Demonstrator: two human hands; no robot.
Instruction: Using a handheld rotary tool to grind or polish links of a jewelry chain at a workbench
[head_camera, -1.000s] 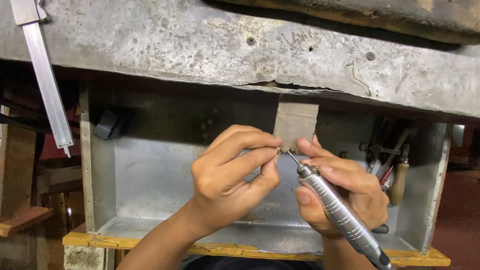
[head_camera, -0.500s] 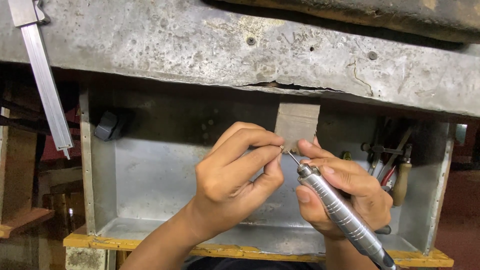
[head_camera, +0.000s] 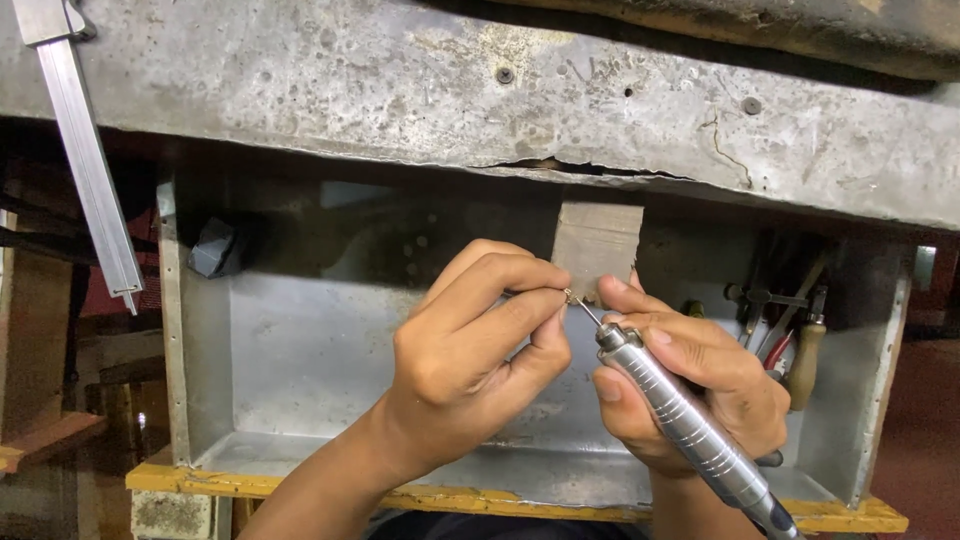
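Rotary handpiece (head_camera: 690, 425), ribbed and silver, sits in the right hand (head_camera: 690, 385) grip, its fine bit touching a tiny piece pinched by the left hand (head_camera: 470, 350) fingertips. Behind lie a metal tray (head_camera: 300, 350), hanging tools (head_camera: 790, 320) and the worn bench (head_camera: 400, 90) edge.

Two hands (head_camera: 480, 350), one rotary handpiece (head_camera: 690, 430), one metal tray (head_camera: 300, 350).

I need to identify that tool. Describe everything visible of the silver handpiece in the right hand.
The handpiece is a slim, silvery metal cylinder with ringed grooves along its barrel and a darker rear end running off the bottom edge. It slants up-left, a thin bit at its tip meeting the left hand fingertips. The right hand wraps its front like a pen, above the metal tray.
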